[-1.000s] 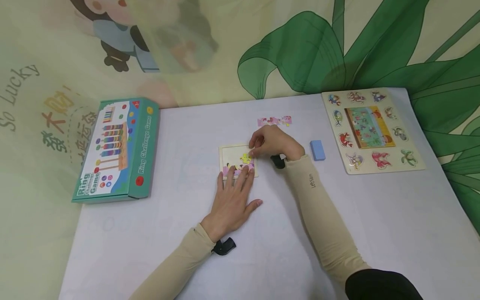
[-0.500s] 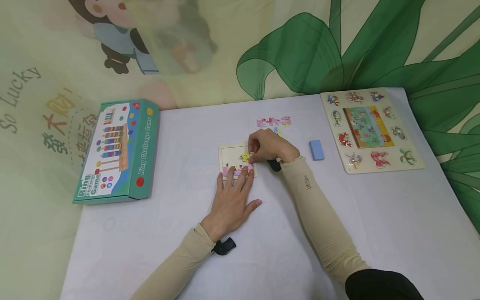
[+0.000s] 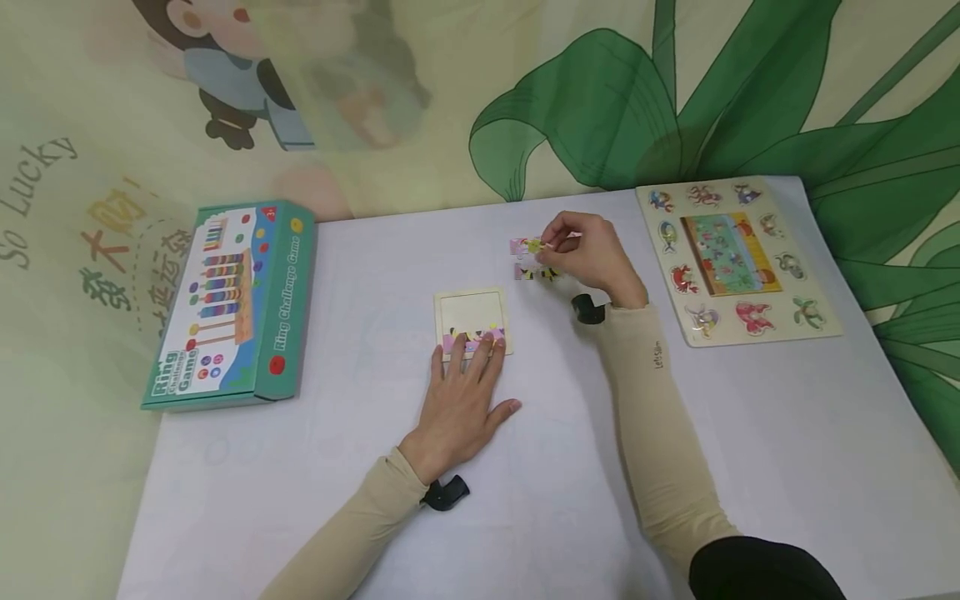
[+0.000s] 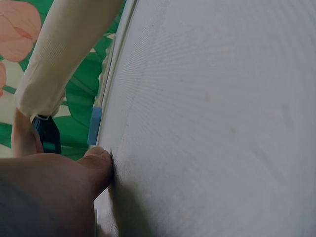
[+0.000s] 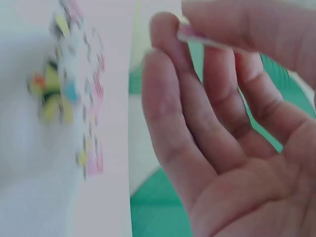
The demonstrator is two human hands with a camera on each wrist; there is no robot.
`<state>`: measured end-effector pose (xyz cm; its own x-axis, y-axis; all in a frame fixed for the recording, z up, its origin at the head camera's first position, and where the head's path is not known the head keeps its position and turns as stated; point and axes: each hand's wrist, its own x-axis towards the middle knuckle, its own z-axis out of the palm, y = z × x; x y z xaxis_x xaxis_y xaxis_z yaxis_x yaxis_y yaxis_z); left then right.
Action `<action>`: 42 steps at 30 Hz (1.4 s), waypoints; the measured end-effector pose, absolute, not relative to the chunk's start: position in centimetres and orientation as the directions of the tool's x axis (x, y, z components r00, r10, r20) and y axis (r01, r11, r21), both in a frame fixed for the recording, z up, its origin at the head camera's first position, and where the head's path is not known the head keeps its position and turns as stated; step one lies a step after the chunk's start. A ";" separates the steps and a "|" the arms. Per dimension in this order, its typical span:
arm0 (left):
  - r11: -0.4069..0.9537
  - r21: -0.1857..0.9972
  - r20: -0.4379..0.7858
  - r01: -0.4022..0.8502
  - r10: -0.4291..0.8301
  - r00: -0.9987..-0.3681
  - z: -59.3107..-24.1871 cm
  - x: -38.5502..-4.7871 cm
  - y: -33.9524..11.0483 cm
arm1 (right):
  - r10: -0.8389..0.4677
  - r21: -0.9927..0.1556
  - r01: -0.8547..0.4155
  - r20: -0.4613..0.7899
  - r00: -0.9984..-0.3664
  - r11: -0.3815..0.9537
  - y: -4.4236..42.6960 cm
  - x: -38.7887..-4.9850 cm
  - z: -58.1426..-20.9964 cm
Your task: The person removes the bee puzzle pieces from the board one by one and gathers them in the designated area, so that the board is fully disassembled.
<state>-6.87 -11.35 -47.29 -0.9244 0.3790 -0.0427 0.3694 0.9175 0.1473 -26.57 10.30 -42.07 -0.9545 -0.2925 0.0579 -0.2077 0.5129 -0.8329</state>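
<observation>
My left hand [image 3: 456, 412] lies flat with its fingertips on the lower part of a small puzzle tray [image 3: 459, 305]. Along the tray's bottom, pink and yellow puzzle pieces [image 3: 447, 342] sit partly under those fingers. Beyond the tray, my right hand [image 3: 588, 250] pinches a yellow puzzle piece [image 3: 534, 246] between thumb and fingers. In the right wrist view only a thin pinkish edge of that puzzle piece [image 5: 190, 33] shows. Loose pink puzzle pieces [image 3: 517, 247] and black-and-yellow ones [image 3: 528, 273] lie on the table beneath and beside the right hand, partly hidden by it.
A green Ring Challenge Game box [image 3: 232, 308] stands at the table's left. To the right lies a wooden board with sea animals [image 3: 738, 317]. A blue block [image 4: 95, 126] shows in the left wrist view; the right arm hides it from the head camera.
My right hand has lifted the yellow puzzle piece out of the tray and carried it up and right, over the loose pieces. The left hand has stayed in place.
</observation>
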 end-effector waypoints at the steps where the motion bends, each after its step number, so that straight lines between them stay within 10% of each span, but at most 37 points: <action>1: 0.918 0.148 -0.043 0.369 0.378 -0.925 -47.3 -6.8 -11.4 | -0.262 -0.839 -0.196 0.067 -0.963 0.507 10.9 -26.7 -42.1; 42: 0.918 0.131 -0.028 0.375 0.381 -0.924 -47.0 -6.3 -11.0 | -0.166 -0.644 -0.036 -0.143 -0.976 0.764 13.3 -27.0 -43.9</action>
